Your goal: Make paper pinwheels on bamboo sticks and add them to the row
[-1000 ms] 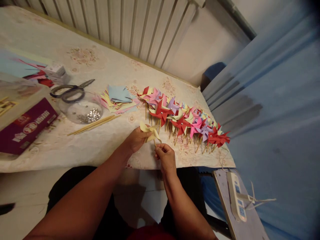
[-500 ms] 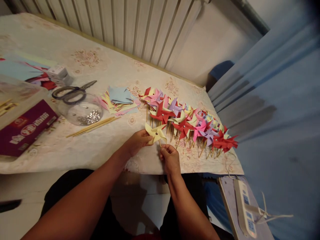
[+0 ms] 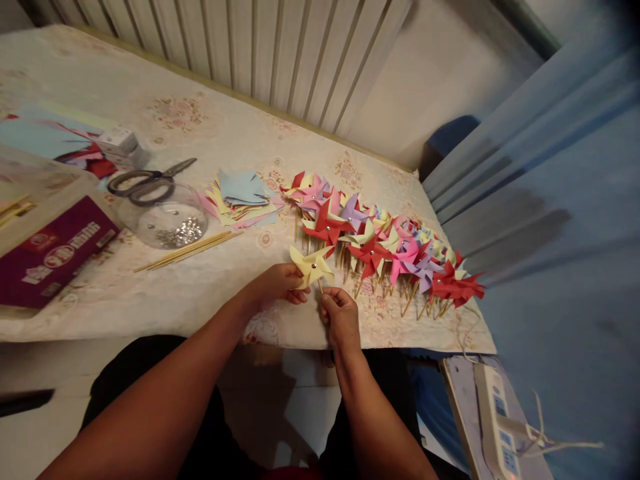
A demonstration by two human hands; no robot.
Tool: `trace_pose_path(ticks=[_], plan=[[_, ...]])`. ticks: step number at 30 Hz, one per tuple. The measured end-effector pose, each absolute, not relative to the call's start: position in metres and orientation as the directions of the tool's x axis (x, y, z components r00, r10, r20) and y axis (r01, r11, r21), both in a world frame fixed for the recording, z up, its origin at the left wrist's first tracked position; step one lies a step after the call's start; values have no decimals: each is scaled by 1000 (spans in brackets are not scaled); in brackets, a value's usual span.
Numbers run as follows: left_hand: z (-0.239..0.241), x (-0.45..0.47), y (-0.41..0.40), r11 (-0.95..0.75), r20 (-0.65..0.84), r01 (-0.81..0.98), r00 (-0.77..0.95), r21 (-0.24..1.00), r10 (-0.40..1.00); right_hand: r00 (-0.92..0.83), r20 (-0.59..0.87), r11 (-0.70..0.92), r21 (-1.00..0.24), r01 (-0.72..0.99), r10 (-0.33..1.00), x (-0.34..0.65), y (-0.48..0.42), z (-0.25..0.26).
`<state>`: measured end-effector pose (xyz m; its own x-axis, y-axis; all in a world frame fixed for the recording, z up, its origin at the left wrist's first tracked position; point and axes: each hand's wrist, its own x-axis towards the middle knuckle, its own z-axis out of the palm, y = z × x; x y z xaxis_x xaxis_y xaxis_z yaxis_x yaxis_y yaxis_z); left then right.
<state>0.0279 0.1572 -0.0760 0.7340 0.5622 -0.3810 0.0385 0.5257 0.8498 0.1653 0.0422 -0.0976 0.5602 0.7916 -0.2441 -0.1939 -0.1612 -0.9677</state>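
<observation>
One head-worn camera looks forward and down from near above the table, its centre close by the yellow pinwheel; the dark upper-right corner reads poorly.

The light I work in is dim and warm, yellowing the tablecloth around my left hand and right hand; the yellow pinwheel between them shows up clearly. To their right, the blue curtain looks cooler, with soft dark shadows. Below them, shadow darkens the floor. Left of my left hand, the metal pins glint; farther left, lettering on the purple box blurs. Wide-angle distortion stretches my forearms; the upper right corner is black.
</observation>
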Motion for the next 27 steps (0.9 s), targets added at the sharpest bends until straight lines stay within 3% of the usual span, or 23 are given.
trace_pose_path(ticks=[14,21,27], plan=[[-83,25,157,635,-415,21,773,773,479,552,-214,-135,-974,-180,806,169,41,-103],[-88,24,157,608,-367,45,831,793,417,557,-184,-107,-980,-168,810,167,39,-102],[-84,26,154,534,-367,81,811,842,456,568,-185,-123,-981,-147,802,166,38,-103]])
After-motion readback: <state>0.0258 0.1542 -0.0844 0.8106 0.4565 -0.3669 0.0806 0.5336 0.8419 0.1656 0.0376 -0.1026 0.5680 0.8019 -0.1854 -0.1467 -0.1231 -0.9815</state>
